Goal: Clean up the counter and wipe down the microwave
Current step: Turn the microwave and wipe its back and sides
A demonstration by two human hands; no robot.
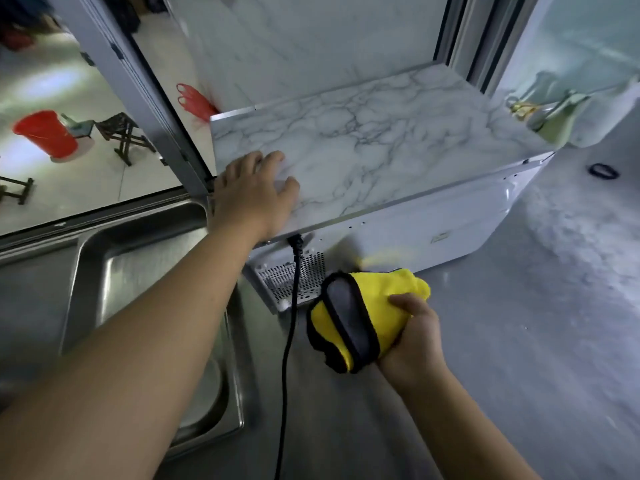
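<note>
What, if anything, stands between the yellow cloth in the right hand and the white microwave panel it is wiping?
Nothing visible lies between the yellow cloth and the microwave's white panel. The black power cord hangs just left of the cloth, over the vent grille.

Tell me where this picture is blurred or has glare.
Head view: motion blur smears the yellow cloth gripped by the right hand and the counter at right; the left hand on the microwave top is sharper; glare patches on the floor beyond the window at left; wide-angle lens bends the window frame.
</note>
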